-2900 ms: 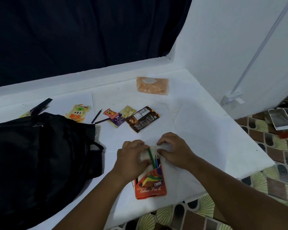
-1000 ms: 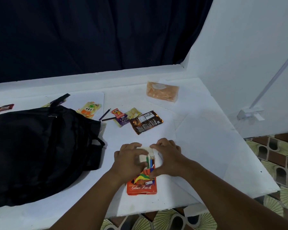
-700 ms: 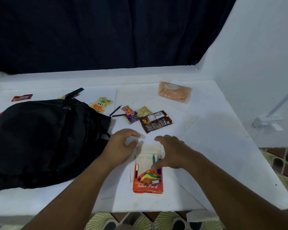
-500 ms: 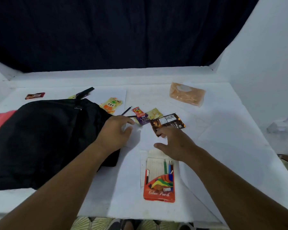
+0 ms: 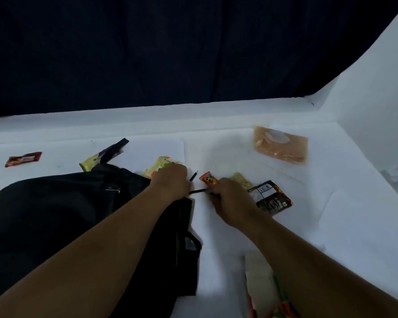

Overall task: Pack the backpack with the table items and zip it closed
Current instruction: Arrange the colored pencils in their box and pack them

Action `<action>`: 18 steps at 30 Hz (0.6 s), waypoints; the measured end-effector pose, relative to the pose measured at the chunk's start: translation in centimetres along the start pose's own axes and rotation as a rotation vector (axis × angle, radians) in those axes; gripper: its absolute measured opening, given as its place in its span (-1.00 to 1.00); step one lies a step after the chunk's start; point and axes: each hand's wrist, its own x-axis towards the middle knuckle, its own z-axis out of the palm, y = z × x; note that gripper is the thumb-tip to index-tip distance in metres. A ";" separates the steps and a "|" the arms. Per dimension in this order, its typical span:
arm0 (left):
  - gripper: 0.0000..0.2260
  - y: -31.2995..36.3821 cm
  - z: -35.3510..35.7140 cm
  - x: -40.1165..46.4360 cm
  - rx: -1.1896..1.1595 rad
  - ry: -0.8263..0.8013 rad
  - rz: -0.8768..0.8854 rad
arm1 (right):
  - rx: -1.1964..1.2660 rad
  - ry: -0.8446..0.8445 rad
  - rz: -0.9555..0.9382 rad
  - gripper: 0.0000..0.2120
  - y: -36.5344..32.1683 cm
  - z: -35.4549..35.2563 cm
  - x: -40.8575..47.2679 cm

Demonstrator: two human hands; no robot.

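colour pencil box (image 5: 265, 292) lay at near table edge, partly under right forearm | black backpack (image 5: 55, 221) lay flat at left | right hand (image 5: 231, 200) pinched a dark pencil (image 5: 197, 191) | left hand (image 5: 171, 181) curled over second pencil (image 5: 193, 176), grip unclear | snack packets (image 5: 270, 197) just beyond | orange pouch (image 5: 280, 145) far right | white table (image 5: 331, 214)

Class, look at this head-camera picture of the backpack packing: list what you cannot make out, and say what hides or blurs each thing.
- Colour pencil box: cut off by the bottom edge, partly behind the right forearm, blurred.
- Two dark pencils: partly hidden under the left hand and right hand; the grip is unclear.
- Backpack: its opening cannot be seen; the left arm crosses it.
- Yellow packet: partly behind the left hand.
- Wrapper print: too small to read.
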 end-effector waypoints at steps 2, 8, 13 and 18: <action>-0.72 -0.5 0.8 1.4 -0.061 0.003 -0.002 | 0.009 0.022 0.015 -0.76 -0.4 0.5 1.6; -0.96 -2.7 3.9 1.7 -0.542 0.232 -0.063 | -0.048 0.012 0.079 -0.73 0.0 2.4 3.4; -0.84 -3.4 4.5 0.9 -0.816 0.399 -0.033 | 0.120 0.135 0.010 -0.85 -0.2 3.1 2.9; -0.92 -3.0 4.8 1.0 -0.895 0.445 0.024 | 0.448 0.344 0.045 -0.92 -1.8 2.4 0.5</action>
